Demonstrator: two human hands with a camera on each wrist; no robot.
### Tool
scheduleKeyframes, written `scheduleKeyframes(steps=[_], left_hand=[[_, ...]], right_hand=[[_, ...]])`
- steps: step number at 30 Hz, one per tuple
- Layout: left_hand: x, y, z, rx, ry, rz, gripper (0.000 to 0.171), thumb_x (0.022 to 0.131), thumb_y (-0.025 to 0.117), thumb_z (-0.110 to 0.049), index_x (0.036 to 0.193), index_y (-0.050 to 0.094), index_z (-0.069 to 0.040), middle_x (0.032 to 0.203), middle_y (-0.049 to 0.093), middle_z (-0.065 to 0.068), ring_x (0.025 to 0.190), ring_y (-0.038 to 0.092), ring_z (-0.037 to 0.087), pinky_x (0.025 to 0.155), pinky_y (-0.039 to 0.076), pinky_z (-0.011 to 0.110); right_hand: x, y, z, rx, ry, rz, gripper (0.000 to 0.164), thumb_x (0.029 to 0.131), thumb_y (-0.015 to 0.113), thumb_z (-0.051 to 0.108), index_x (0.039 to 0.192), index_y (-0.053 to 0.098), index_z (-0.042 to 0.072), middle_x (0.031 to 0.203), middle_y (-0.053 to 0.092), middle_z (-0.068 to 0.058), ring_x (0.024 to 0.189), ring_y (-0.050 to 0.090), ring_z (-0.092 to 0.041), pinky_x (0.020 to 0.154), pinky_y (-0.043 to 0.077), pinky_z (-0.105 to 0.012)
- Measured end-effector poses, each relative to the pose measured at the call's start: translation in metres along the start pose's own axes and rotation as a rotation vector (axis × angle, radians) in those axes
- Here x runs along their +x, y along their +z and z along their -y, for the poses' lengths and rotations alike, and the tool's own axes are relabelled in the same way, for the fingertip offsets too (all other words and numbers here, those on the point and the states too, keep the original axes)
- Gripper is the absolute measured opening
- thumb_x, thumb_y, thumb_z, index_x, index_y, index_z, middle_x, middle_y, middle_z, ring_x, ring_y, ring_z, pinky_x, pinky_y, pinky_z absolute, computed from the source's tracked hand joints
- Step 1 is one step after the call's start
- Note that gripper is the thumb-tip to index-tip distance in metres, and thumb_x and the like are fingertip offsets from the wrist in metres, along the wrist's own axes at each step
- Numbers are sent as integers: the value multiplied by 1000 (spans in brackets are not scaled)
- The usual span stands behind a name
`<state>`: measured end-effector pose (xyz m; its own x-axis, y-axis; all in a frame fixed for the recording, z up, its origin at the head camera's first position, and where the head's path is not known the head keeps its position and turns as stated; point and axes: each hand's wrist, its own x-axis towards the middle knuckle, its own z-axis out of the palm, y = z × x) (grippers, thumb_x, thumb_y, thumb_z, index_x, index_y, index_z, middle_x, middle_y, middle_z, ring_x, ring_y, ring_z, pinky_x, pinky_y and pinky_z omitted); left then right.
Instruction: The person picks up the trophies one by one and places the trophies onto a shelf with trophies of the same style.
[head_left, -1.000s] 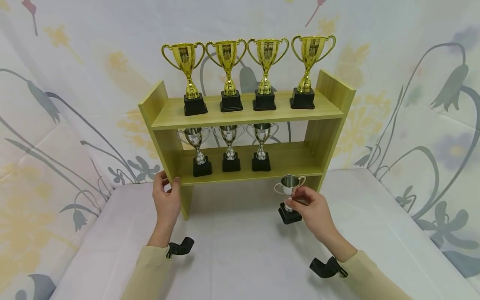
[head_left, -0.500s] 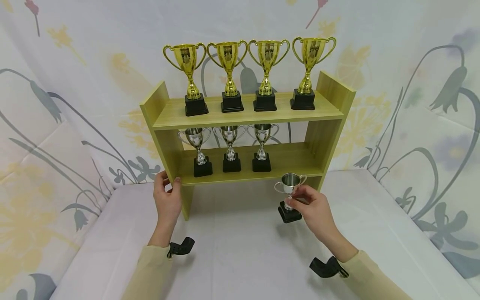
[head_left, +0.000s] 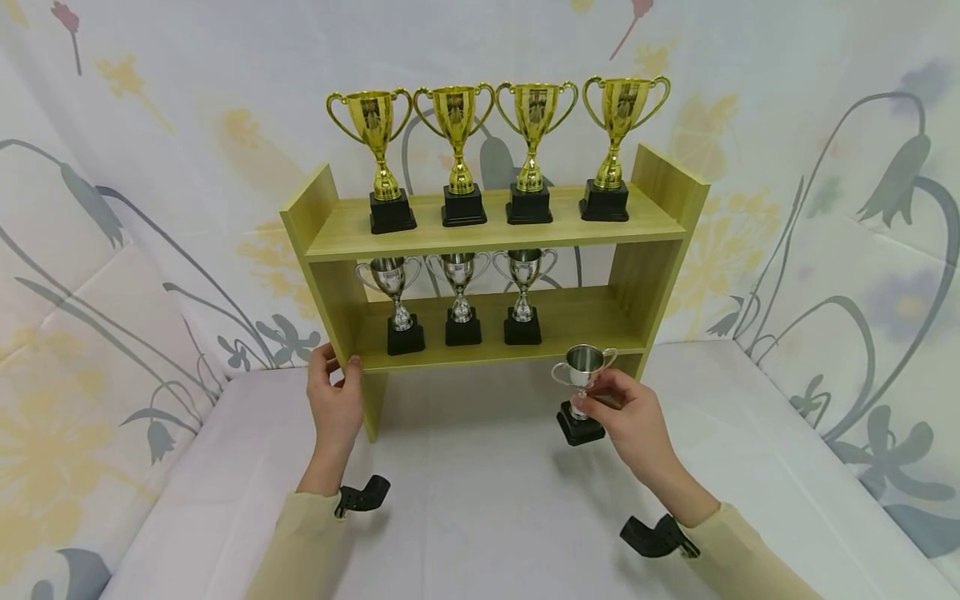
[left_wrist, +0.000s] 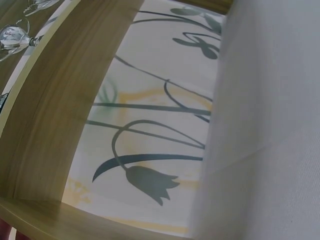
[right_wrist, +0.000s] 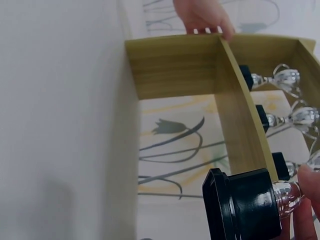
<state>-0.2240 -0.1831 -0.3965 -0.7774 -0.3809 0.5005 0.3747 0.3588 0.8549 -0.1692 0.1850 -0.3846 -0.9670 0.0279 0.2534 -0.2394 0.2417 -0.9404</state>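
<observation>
My right hand [head_left: 628, 417] pinches the stem of a small silver trophy cup [head_left: 582, 367], in front of the shelf's lower right. Its black square base [right_wrist: 245, 205] hangs over the white table and looms large in the right wrist view. At the left side panel of the wooden shelf [head_left: 495, 360], my left hand [head_left: 335, 408] grips the panel's front edge, thumb in front and fingers behind the outer face. On the middle board stand three silver trophies, the left [head_left: 402, 304], the centre [head_left: 461, 300] and the right [head_left: 522, 296], with bare board to their right.
Several gold trophies [head_left: 459, 154] on black bases line the top board. Behind the shelf hangs a flower-printed cloth [head_left: 150, 250]. A white cloth covers the table [head_left: 465, 500]. Black camera mounts are strapped to both wrists, over the sleeves [head_left: 300, 533].
Almost nothing differs. The silver trophy in my right hand has shifted very slightly, while my left hand stays at the side panel.
</observation>
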Motion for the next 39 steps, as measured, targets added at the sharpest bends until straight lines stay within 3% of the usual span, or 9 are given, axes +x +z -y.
scheduleKeyframes(steps=[7, 14, 39], left_hand=[[0, 0, 1, -12, -9, 11, 31, 100, 53, -9, 129, 51, 3, 118, 52, 18, 104, 50, 17, 84, 45, 30], [-1, 0, 0, -14, -1, 14, 32, 100, 53, -9, 129, 51, 3, 119, 52, 18, 103, 50, 15, 83, 45, 28], [0, -3, 0, -26, -24, 46, 32, 100, 53, -8, 130, 50, 2, 121, 51, 17, 106, 49, 16, 85, 44, 31]], right_hand=[[-1, 2, 2, 22, 8, -5, 21, 89, 72, 2, 105, 62, -6, 104, 63, -19, 93, 66, -13, 81, 54, -21], [-2, 2, 5, 16, 14, -15, 20, 89, 73, 4, 105, 63, -4, 101, 63, -14, 94, 66, -14, 80, 54, -22], [4, -3, 19, 9, -60, -41, 21, 90, 72, 5, 104, 62, -6, 100, 64, -12, 94, 65, -9, 80, 53, -20]])
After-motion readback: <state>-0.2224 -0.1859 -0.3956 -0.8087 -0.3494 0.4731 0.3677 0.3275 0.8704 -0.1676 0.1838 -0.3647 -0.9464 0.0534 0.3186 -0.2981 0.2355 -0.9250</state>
